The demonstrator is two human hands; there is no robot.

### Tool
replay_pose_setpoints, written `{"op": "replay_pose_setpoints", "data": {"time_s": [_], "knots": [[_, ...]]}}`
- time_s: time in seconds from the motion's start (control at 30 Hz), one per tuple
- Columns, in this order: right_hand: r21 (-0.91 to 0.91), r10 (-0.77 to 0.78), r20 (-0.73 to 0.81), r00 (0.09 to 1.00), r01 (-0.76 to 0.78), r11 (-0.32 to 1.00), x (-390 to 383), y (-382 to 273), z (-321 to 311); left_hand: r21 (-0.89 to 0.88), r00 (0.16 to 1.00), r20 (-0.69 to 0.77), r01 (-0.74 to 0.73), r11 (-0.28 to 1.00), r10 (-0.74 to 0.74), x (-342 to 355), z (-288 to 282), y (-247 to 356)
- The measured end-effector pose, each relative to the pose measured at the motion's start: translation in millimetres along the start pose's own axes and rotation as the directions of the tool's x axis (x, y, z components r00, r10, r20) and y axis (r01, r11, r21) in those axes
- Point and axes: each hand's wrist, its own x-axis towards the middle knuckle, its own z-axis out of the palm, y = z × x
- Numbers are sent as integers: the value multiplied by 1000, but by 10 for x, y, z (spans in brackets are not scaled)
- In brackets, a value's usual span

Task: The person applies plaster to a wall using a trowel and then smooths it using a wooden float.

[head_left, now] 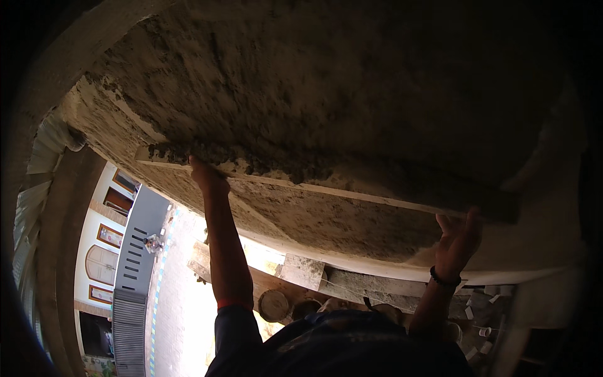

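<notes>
A long straightedge board [364, 195] lies across the rough wet mortar surface [326, 81] in front of and above me. Clumps of dark mortar [251, 162] are piled along its upper side, thickest on the left half. My left hand [209, 178] grips the lower edge near the board's left end, fingers closed around it. Toward the other end, my right hand [457, 242], with a dark bracelet at the wrist, holds the same edge between thumb and fingers. Deep shadow hides much of the board's right end.
Round buckets [274, 306] stand below me on wooden planks [257, 283]. At lower right lie pale broken pieces [480, 301] on a dark surface. Far below left are a bright paved street [179, 295], a grey gate [135, 251] and a white house [94, 235].
</notes>
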Motion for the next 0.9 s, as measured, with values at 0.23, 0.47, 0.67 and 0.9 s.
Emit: {"op": "replay_pose_setpoints", "data": {"time_s": [0.23, 0.47, 0.67, 0.9], "knots": [[-113, 45, -47, 998, -50, 992, 553, -78, -1319, 19, 973, -116, 205, 979, -201, -886, 28, -1129], [-221, 107, 20, 994, -101, 970, 788, 219, -2289, 167, 887, -304, 408, 898, -347, -1387, -149, -2238], [-305, -7, -36, 999, -4, 952, 747, 517, -2530, 123, 893, -313, 375, 919, -322, -1406, -318, -2668], [-292, -76, 176, 982, 126, 948, 412, 682, -1833, 44, 960, -259, 123, 991, -108, -639, -258, -1822]]}}
